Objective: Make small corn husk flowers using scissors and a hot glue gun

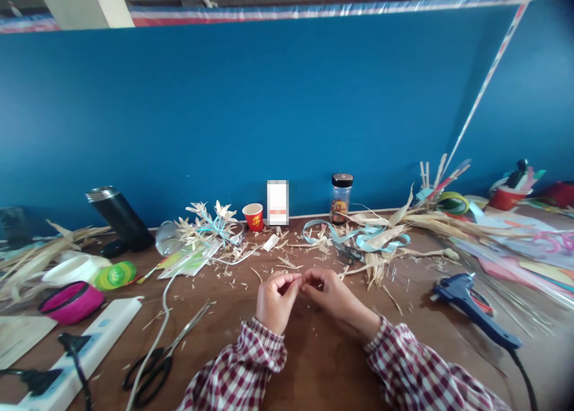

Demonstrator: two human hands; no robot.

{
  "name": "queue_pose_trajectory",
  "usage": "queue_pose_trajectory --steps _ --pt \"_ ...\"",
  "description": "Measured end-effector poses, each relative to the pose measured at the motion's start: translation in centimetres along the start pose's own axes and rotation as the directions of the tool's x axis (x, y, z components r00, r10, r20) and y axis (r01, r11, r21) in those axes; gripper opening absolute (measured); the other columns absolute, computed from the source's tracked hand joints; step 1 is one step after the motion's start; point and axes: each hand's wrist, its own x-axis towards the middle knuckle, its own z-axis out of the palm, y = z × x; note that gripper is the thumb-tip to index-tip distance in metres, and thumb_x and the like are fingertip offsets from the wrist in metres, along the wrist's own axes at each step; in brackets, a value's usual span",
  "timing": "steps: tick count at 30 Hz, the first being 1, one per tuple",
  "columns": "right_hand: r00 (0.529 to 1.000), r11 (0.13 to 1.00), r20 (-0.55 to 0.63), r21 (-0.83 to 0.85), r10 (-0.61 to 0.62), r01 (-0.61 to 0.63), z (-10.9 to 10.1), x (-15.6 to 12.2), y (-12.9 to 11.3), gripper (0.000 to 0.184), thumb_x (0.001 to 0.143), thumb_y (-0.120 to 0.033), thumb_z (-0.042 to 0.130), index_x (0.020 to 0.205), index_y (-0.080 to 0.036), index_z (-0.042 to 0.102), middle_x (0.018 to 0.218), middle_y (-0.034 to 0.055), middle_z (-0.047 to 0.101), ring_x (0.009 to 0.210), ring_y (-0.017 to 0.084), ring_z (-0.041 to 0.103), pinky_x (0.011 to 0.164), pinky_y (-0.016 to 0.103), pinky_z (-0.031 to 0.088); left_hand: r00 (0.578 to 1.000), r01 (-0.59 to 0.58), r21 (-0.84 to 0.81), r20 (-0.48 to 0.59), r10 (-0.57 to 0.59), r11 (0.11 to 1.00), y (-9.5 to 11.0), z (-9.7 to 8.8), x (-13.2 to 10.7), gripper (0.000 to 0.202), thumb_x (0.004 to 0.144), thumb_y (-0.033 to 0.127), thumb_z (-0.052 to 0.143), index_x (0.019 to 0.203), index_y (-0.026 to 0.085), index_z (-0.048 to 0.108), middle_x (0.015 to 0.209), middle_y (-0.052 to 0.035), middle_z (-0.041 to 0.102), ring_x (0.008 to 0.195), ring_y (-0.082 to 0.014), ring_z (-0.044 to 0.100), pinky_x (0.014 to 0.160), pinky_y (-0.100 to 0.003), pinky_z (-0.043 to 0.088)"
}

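My left hand and my right hand meet over the middle of the brown table, fingertips touching. Both are closed in a pinch, thumbs against index fingers. Whatever sits between the fingertips is too small to make out. Dried husk scraps lie scattered just beyond the hands. Left of my left arm rest black-handled scissors with their blades slightly apart. A blue glue gun lies to the right of my right arm.
A white power strip and its cable run along the left. Toward the blue partition stand a dark flask, husk flowers, a red paper cup and a black-lidded jar. Light-blue ribbon and long husks lie at right.
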Motion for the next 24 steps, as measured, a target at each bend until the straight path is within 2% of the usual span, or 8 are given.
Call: queue_pose_trajectory --steps 2,5,13,17,20,24 --pt "0.998 0.993 -0.045 -0.115 -0.037 0.032 -0.17 -0.05 -0.06 0.013 0.077 -0.026 0.055 0.075 -0.015 0.062 0.068 0.0007 0.061 0.064 0.013 0.052 0.058 0.022 0.038 0.999 -0.038 0.072 -0.004 0.039 0.997 0.12 0.04 -0.08 0.016 0.074 0.027 0.059 0.074 0.015 0.069 0.075 -0.0056 0.066 0.066 -0.0153 0.059 0.062 -0.025 0.046" --pt "0.992 0.974 -0.099 -0.22 -0.08 0.057 -0.41 -0.08 -0.09 0.01 0.077 -0.024 0.055 0.076 -0.016 0.062 0.07 0.0007 0.062 0.066 0.013 0.053 0.06 0.023 0.039 1.0 -0.025 0.133 0.007 0.024 0.991 0.15 0.07 -0.2 0.016 0.075 0.027 0.058 0.075 0.015 0.069 0.07 -0.0043 0.065 0.056 -0.0128 0.055 0.054 -0.023 0.044" --pt "0.981 0.957 -0.146 -0.276 -0.129 0.085 -0.51 -0.16 -0.57 0.009 0.079 -0.02 0.054 0.074 -0.017 0.06 0.068 -0.0003 0.059 0.063 0.012 0.051 0.059 0.022 0.037 1.0 0.013 0.172 0.02 -0.017 0.985 -0.28 -0.15 -0.1 0.018 0.073 0.03 0.06 0.075 0.015 0.069 0.065 -0.0041 0.064 0.054 -0.0135 0.054 0.053 -0.023 0.042" --pt "0.982 0.969 -0.158 -0.239 -0.106 0.066 -0.51 -0.12 -0.84 0.01 0.079 -0.022 0.055 0.072 -0.016 0.059 0.066 -0.0005 0.058 0.061 0.012 0.05 0.057 0.022 0.037 0.999 0.001 0.16 0.033 -0.006 0.987 -0.31 -0.17 -0.14 0.017 0.073 0.028 0.059 0.072 0.015 0.068 0.063 -0.0031 0.062 0.053 -0.0126 0.052 0.052 -0.022 0.041" --pt "0.989 0.989 -0.132 -0.139 -0.069 0.051 -0.62 0.04 -0.63 0.016 0.081 -0.028 0.052 0.074 -0.016 0.06 0.064 -0.0005 0.057 0.059 0.011 0.049 0.054 0.021 0.037 1.0 0.003 0.123 0.026 -0.006 0.992 -0.14 -0.12 -0.15 0.017 0.074 0.028 0.057 0.074 0.014 0.067 0.062 -0.0028 0.061 0.053 -0.0118 0.051 0.051 -0.021 0.04" --pt "0.995 0.999 -0.095 0.036 -0.008 0.012 -0.59 0.1 -0.3 0.024 0.086 -0.03 0.044 0.093 -0.018 0.063 0.069 0.0003 0.061 0.06 0.012 0.053 0.057 0.022 0.041 0.996 0.078 0.002 0.047 -0.078 0.997 0.23 0.01 -0.21 0.019 0.074 0.03 0.057 0.075 0.014 0.066 0.058 -0.0014 0.058 0.049 -0.0101 0.047 0.047 -0.02 0.038"
